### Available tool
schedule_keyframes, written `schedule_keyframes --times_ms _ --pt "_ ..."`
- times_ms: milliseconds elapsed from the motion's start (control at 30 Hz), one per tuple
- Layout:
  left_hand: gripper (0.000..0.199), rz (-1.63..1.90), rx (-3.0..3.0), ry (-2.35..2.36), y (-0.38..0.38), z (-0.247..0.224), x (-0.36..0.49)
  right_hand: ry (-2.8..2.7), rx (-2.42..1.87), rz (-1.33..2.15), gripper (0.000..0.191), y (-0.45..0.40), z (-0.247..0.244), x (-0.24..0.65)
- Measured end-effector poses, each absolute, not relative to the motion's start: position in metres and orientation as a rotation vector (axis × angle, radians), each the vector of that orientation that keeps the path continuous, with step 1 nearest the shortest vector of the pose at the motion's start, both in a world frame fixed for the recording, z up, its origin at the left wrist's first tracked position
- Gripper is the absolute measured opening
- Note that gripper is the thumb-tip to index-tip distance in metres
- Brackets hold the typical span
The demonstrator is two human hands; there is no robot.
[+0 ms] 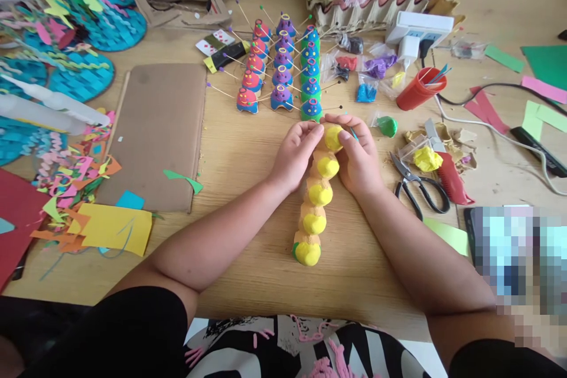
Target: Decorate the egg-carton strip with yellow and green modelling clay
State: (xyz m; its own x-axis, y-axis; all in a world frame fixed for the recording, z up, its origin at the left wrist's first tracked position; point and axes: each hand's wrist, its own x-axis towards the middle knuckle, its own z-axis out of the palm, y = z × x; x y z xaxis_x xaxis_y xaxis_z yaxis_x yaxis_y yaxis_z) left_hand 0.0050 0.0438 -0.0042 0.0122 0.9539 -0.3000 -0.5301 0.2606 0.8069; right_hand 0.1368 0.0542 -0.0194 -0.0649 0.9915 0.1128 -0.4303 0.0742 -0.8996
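Observation:
A strip of egg-carton cups lies lengthwise in front of me, each cup's top covered with yellow clay. Its nearest cup also shows a green patch at the left side. My left hand is closed on the left side of the far cup, thumb against the yellow clay. From the right, my right hand grips the same cup, its thumb also at the clay. Something thin and blue shows by the right fingers; its kind I cannot make out. Just beyond my hands stands a row of blue-and-green decorated cups.
Purple cups and red-and-blue cups with pin-like feelers stand farther left. Scissors, yellow clay and a red cup lie right. Cardboard and paper scraps are left; egg trays stack behind.

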Motion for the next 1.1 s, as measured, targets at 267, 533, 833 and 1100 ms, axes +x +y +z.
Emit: schedule_keyframes --times_ms 267,533,833,1100 --pt "0.053 1.309 0.637 0.949 0.0381 -0.0038 0.0024 -1.053 -0.879 1.313 0.034 0.0504 -0.0186 0.1371" --pt "0.052 1.309 0.694 0.990 0.0371 -0.0044 0.0048 -1.099 -0.889 1.283 0.033 0.0483 -0.0179 0.1369" --pt "0.047 1.344 0.608 0.828 0.0406 -0.0008 0.0051 -1.055 -0.847 1.350 0.033 0.0470 -0.0162 0.1354" --pt "0.047 1.288 0.604 0.793 0.0427 -0.0015 0.0029 -1.050 -0.842 1.347 0.031 0.0483 -0.0187 0.1357"
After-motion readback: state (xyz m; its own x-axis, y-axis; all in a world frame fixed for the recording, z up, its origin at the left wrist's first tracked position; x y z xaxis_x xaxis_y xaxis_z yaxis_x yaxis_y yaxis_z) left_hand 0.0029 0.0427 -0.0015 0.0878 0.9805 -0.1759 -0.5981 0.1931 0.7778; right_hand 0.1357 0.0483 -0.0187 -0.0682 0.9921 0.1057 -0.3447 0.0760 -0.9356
